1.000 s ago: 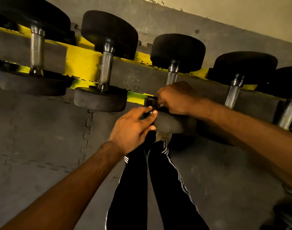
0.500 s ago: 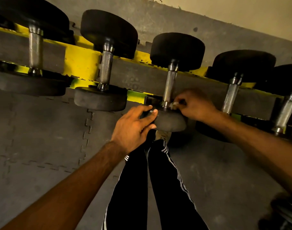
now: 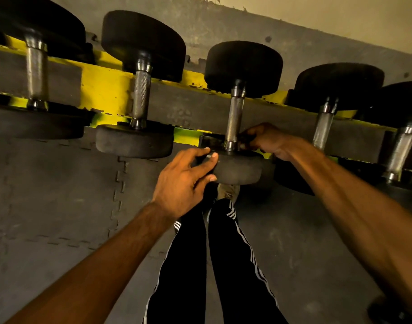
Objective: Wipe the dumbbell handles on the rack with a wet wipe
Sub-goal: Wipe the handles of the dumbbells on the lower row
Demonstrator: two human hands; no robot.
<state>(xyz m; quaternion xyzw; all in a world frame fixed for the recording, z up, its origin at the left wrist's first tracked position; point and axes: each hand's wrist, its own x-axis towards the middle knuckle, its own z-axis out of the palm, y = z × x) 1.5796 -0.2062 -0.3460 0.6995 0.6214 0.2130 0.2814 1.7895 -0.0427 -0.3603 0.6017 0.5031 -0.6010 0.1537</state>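
Observation:
Several black dumbbells with knurled steel handles lie across a yellow rack [image 3: 102, 87]. My left hand [image 3: 181, 178] grips the near head [image 3: 242, 170] of the middle dumbbell, thumb on top and fingers underneath. The handle [image 3: 234, 120] of that dumbbell is bare along nearly its whole length. My right hand [image 3: 268, 141] sits at the handle's near end, on its right side, with the fingers curled together against the collar. A small pale bit of the wet wipe [image 3: 242, 145] shows at those fingertips; the rest is hidden in the hand.
Two dumbbells [image 3: 139, 99] lie to the left and two [image 3: 324, 127] to the right on the same rack. Dark rubber floor tiles [image 3: 60, 195] lie below. My legs in black striped trousers [image 3: 223, 265] stand under the rack's front edge.
My right hand, which covered the middle handle a second ago, has slid down and off to its near right end, baring the handle. My left hand has kept its hold on the head.

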